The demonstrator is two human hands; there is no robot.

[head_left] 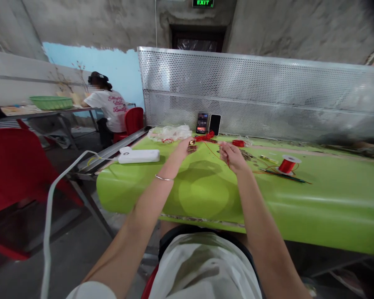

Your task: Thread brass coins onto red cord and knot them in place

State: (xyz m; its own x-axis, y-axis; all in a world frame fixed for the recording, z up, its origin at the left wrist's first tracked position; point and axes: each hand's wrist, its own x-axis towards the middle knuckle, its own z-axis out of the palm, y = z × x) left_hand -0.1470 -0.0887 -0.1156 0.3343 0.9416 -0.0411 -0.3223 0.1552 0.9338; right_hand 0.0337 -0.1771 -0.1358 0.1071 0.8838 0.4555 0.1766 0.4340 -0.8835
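Observation:
Both my hands reach out over a green-covered table (205, 195). My left hand (184, 148), with a thin bracelet on its wrist, pinches a small gold-coloured piece (192, 143). My right hand (232, 157) is closed on a thin red thread (212, 150) that runs between the two hands. A bundle of red thread (207, 136) lies just beyond my fingers. A red spool (288, 164) stands to the right of my right hand.
A white power bank (139, 156) with a cable lies at the table's left edge, a clear plastic bag (170, 133) behind it. Two phones (208, 123) lean on a perforated metal screen (262, 95). A person sits at another table, back left. Red chair (15, 174) at left.

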